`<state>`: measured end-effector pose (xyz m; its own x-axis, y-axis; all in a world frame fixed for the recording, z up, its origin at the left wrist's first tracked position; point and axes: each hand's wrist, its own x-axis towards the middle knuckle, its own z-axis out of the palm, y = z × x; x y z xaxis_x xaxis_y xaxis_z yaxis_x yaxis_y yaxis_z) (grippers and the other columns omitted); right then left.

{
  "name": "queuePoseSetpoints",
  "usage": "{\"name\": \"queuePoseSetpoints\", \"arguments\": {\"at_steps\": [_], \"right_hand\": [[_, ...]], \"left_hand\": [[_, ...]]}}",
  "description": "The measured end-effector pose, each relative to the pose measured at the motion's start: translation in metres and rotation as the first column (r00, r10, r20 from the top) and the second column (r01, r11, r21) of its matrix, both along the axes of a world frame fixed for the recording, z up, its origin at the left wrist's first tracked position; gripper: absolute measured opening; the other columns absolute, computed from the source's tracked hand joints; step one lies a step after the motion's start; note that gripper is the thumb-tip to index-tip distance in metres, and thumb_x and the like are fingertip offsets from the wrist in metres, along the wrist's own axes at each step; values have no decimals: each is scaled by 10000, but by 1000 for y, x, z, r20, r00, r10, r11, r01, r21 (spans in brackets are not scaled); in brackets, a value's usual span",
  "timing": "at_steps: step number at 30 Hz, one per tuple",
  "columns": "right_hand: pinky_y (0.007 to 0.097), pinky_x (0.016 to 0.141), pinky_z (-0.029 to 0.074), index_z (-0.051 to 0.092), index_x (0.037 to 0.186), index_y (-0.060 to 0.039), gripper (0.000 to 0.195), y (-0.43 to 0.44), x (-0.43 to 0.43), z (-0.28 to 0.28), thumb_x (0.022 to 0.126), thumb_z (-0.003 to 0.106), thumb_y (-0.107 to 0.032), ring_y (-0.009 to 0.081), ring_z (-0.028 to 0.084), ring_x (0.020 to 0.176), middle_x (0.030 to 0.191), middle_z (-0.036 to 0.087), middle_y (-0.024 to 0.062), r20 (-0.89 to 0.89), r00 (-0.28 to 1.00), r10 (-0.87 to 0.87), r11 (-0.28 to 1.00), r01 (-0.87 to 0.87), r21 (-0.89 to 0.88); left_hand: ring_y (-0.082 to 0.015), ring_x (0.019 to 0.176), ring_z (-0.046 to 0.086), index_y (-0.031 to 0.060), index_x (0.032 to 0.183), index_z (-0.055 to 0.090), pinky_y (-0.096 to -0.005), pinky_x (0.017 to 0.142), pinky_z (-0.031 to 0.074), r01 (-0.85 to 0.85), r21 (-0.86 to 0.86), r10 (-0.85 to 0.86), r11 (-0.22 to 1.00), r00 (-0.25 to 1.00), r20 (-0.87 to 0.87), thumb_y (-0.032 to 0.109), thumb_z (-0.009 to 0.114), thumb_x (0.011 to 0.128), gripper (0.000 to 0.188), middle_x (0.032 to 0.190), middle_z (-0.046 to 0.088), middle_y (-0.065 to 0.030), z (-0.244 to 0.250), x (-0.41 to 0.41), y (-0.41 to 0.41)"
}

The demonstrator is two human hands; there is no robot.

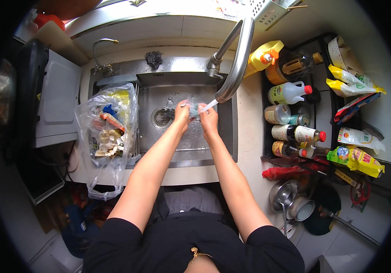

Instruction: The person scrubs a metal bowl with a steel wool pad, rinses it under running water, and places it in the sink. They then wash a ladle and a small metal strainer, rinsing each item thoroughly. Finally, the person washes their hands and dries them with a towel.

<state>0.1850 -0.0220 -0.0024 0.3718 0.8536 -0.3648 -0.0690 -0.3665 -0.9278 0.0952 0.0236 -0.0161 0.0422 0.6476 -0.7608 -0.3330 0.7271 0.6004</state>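
Observation:
Over the stainless steel sink [195, 146], my left hand [182, 114] and my right hand [208, 117] face each other with a small, blurred, greenish see-through thing [194, 108] between them. Both hands have their fingers on it; what it is cannot be told. Water runs from the curved metal faucet [231, 85] onto the fingers of my right hand. Left of my left hand lies the round drain [160, 118], with a dark scrubber-like clump at its right side. Another dark wire scrubber [153, 59] rests on the sink's back ledge.
A clear plastic bag [89, 136] of waste stands at the sink's left. Right of it are a yellow bottle [263, 56] with an orange cap and a black rack [267, 129] of bottles and jars. A small tap [104, 68] rises at the back left, near a grey-white appliance [62, 92].

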Motion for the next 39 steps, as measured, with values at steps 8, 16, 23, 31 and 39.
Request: {"name": "queuePoseSetpoints", "arguments": {"at_steps": [8,16,23,31,39], "right_hand": [[395,889,375,393,1266,-59,447,-8,7,-7,871,497,-240,344,472,1061,1177,486,190,574,817,50,935,-239,260],[387,690,459,559,1043,-21,367,-3,4,-18,851,470,-321,299,595,854,972,609,145,312,910,274,962,-260,-85],[343,606,490,545,1029,-55,314,3,19,-19,892,435,-314,218,601,780,919,600,79,-587,690,-424,906,328,-269],[198,414,368,523,1044,-99,210,-19,22,-13,838,551,-126,56,483,573,770,541,-29,-345,928,-141,981,84,-175],[191,444,433,557,1017,-102,160,-21,5,23,870,511,-147,42,511,643,833,564,-20,-368,927,-70,997,60,-38]], "left_hand": [[-197,705,582,25,859,557,-324,630,495,93,-32,-50,995,763,645,127,488,869,124,793,597,-96,-33,33,-9],[-183,592,553,40,834,533,-325,495,458,-76,-13,75,997,923,378,204,536,837,164,704,552,-59,-47,26,-15],[-168,799,549,98,986,506,-356,619,487,472,116,-446,874,873,-198,300,540,784,289,896,565,-47,-16,1,11],[-61,688,522,100,963,583,-192,510,404,273,288,-241,918,960,-142,218,578,838,172,823,577,20,18,-6,11],[-50,577,432,115,959,590,-189,485,343,373,82,-365,924,926,-103,85,514,794,184,775,551,27,2,-19,17]]}}
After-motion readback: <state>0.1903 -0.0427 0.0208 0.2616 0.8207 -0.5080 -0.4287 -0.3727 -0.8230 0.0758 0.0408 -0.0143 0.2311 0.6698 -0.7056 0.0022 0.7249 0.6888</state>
